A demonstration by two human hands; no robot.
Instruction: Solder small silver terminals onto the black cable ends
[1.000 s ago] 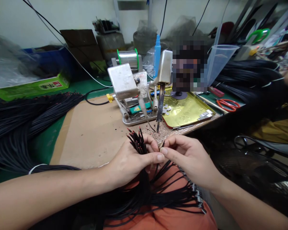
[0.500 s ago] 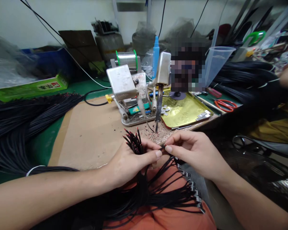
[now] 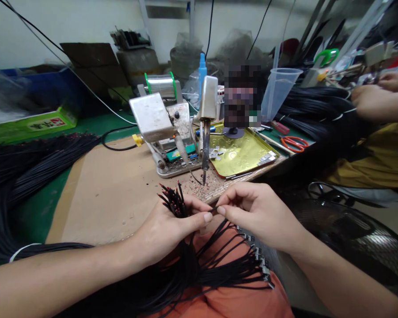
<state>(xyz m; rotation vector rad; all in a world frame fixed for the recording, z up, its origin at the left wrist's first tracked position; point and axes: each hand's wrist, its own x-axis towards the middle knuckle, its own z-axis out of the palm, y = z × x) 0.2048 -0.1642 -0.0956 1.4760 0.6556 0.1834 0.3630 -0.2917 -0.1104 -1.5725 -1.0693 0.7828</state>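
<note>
A bundle of black cables [image 3: 189, 260] with red-tipped ends passes through my left hand [image 3: 175, 221], whose fingers are wrapped round it. Between thumb and fingertips, my right hand [image 3: 252, 212] pinches the end of one black cable close to my left fingertips. Lower down, the cables spread over my orange-clad lap [image 3: 252, 304] and end in small metal connectors [image 3: 261, 260]. Beyond my hands, a soldering iron [image 3: 206, 141] points down, its tip above the cardboard [image 3: 109, 190]. The metal soldering stand [image 3: 152, 117] is left of it, with a solder spool [image 3: 160, 86] behind.
A yellow tray [image 3: 235, 154] with small metal pieces lies beyond my right hand, beside red-handled scissors [image 3: 294, 144] and a clear plastic cup [image 3: 278, 92]. More black cables [image 3: 29, 176] cover the left side. Another person's hands [image 3: 380, 97] are at the far right.
The view has shifted to the right, so the bench things appear further left. Another person's hands have come more into view. My hands keep their hold on the cables.
</note>
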